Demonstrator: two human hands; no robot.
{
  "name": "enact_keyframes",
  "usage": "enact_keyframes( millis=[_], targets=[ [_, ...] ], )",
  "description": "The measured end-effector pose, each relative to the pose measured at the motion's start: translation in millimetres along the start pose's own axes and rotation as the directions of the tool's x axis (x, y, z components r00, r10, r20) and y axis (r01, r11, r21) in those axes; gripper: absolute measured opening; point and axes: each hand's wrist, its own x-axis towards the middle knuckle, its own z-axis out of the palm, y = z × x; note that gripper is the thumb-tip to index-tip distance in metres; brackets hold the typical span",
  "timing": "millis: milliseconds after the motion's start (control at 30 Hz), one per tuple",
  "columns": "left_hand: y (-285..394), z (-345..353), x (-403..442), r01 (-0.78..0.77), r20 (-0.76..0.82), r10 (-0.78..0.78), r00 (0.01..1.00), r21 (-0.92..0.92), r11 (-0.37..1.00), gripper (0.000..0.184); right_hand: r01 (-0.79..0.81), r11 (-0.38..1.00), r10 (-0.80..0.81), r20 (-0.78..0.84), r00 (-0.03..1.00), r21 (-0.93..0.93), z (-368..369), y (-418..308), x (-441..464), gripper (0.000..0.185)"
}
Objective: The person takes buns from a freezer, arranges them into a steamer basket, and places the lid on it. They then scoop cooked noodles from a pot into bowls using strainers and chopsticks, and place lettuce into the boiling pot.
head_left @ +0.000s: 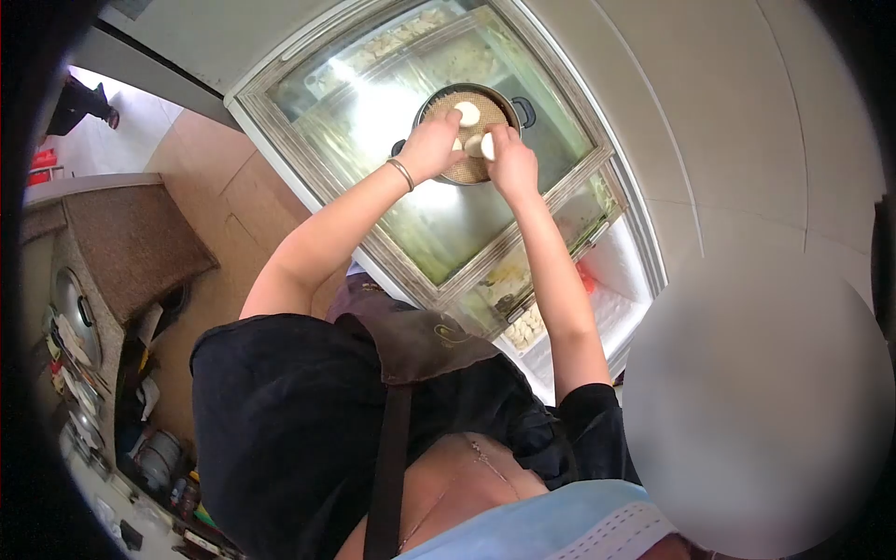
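A round dark pot (516, 119) with side handles stands on the glass top of a chest freezer (397, 224). Inside it lies a tan woven liner (485, 105) with a few small round white pieces, one of them a white piece (468, 114) near the top. My left hand (435, 147), with a bracelet at the wrist, reaches over the pot's left side; its fingertips are by a white piece and partly hidden. At the right side of the pot, my right hand (511, 161) has its fingers closed on another white piece (488, 147).
Under the partly open freezer lid, white pieces (525, 329) lie in the right compartment. A counter (126, 233) and shelves with pans and dishes are at the left. A person's dark-clothed leg (79, 105) shows far left. A tiled wall (737, 121) rises at right.
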Motion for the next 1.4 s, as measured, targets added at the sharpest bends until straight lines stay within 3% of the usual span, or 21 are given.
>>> enact_keyframes(
  millis=[33, 100, 167, 233, 267, 333, 400, 467, 533, 600, 633, 700, 767, 900, 967, 1067, 1133, 1200, 1233, 1400],
  targets=[
    [1, 0, 2, -0.030, -0.107, 0.026, 0.994, -0.041, 0.999, 0.041, 0.005, 0.999, -0.002, 0.056, 0.998, -0.051, -1, -1, -2, 0.037],
    [5, -4, 11, -0.024, -0.150, 0.020, 0.989, -0.025, 0.999, 0.041, 0.014, 0.995, -0.003, 0.112, 0.994, -0.103, -3, -3, -6, 0.040],
    [1, -2, 24, -0.019, -0.195, 0.017, 0.981, -0.009, 1.000, 0.040, -0.006, 0.999, 0.006, 0.009, 1.000, 0.040, -6, -4, -9, 0.042],
    [-15, 12, 39, -0.293, -0.187, 0.314, 0.931, 0.129, 0.947, 0.036, 0.007, 1.000, -0.007, 0.017, 1.000, 0.029, -7, 1, -6, 0.043],
    [-21, 16, 47, -0.292, -0.188, 0.312, 0.931, 0.127, 0.948, 0.036, 0.016, 1.000, -0.016, 0.020, 1.000, 0.020, -6, 4, -4, 0.045],
    [-26, 22, 58, -0.215, 0.164, 0.191, 0.968, 0.146, 0.966, 0.033, 0.034, 0.999, -0.034, 0.023, 0.999, 0.016, 0, 9, 0, 0.044],
    [-20, 11, 64, -0.242, 0.176, 0.218, 0.960, 0.133, 0.961, 0.026, 0.049, 0.999, -0.050, 0.023, 0.999, 0.009, -2, 8, 4, 0.044],
    [-15, 9, 66, 0.004, 0.029, 0.004, 1.000, -0.263, 0.965, 0.027, -0.009, 1.000, 0.014, 0.180, 0.984, -0.030, -2, 5, 7, 0.041],
    [-22, 12, 68, -0.036, -0.016, 0.033, 0.999, -0.290, 0.956, 0.031, -0.016, 1.000, 0.018, 0.165, 0.986, -0.013, 1, 3, 9, 0.038],
    [-26, 15, 69, -0.046, 0.067, 0.057, 0.996, -0.148, 0.988, 0.031, -0.015, 1.000, 0.015, 0.150, 0.989, 0.000, 5, 2, 9, 0.036],
    [-29, 17, 69, -0.044, 0.064, 0.054, 0.996, -0.148, 0.988, 0.031, -0.002, 1.000, 0.002, 0.066, 0.998, 0.003, 7, 2, 8, 0.034],
    [-26, 13, 67, -0.069, 0.058, 0.065, 0.996, 0.071, 0.995, 0.030, 0.015, 1.000, -0.015, -0.016, 1.000, 0.003, 7, 4, 10, 0.032],
    [-23, 10, 61, -0.054, 0.029, 0.052, 0.998, 0.101, 0.993, 0.028, 0.000, 0.996, -0.009, -0.108, 0.994, -0.089, 7, 6, 7, 0.033],
    [-26, 12, 53, -0.091, -0.038, 0.096, 0.995, 0.115, 0.989, 0.026, 0.022, 0.997, -0.028, -0.089, 0.996, -0.071, 13, 12, -3, 0.036],
    [-25, 5, 40, -0.108, 0.014, 0.107, 0.994, 0.098, 0.989, 0.032, 0.093, 0.992, -0.091, -0.035, 0.995, 0.086, 15, 13, -9, 0.044],
    [-14, -18, 19, -0.137, 0.149, 0.117, 0.982, 0.132, 0.982, 0.049, 0.052, 0.973, -0.038, -0.065, 0.997, 0.225, -2, 8, -17, 0.053],
    [-11, -22, 12, -0.146, 0.235, 0.101, 0.967, 0.182, 0.972, 0.059, -0.037, 0.972, 0.029, 0.038, 0.999, 0.230, -10, 11, -15, 0.060],
    [-6, -20, 12, -0.130, 0.252, 0.077, 0.965, 0.203, 0.971, 0.068, 0.037, 0.972, -0.064, 0.111, 0.992, 0.233, -17, 5, -9, 0.061],
    [-7, -19, 13, -0.135, 0.257, 0.081, 0.963, 0.203, 0.970, 0.068, -0.080, 0.968, 0.015, 0.261, 0.965, 0.238, -21, 2, -7, 0.058],
    [-14, -11, 19, -0.093, 0.204, 0.068, 0.977, 0.116, 0.989, 0.067, -0.101, 0.988, 0.055, 0.342, 0.938, 0.118, -9, 10, 0, 0.045]
  ],
)
